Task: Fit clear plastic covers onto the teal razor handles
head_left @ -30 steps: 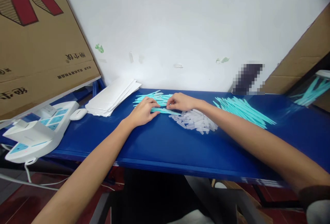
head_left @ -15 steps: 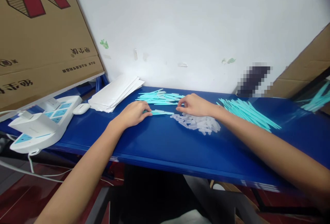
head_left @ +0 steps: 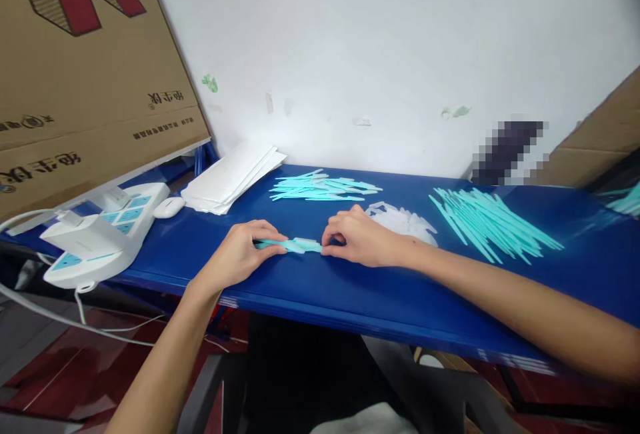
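My left hand [head_left: 245, 251] grips a small bunch of turquoise sticks [head_left: 303, 245] between thumb and fingers, low over the blue table. At the bunch's other end, my right hand [head_left: 357, 239] is closed in a pinch on the stick ends. Some paler pieces show on the bunch, too small to make out well. Partly behind my right hand lies a heap of short translucent sleeve-like pieces [head_left: 404, 221]. Farther back spreads a pile of turquoise sticks with pale ends [head_left: 320, 187]. A larger pile of long turquoise sticks [head_left: 493, 224] lies right of my right hand.
On the left are a stack of white envelopes or sheets [head_left: 227, 184], a white oval object [head_left: 169, 207] and a power strip [head_left: 135, 237] with plugged-in adapters. A big cardboard box [head_left: 95, 87] rises at the left. The white wall [head_left: 350, 54] borders the blue table [head_left: 320, 307].
Both hands have moved nearer the table's front edge, with the bunch in my left hand. My right hand has come left from the translucent heap to the bunch's end. The view has shifted slightly.
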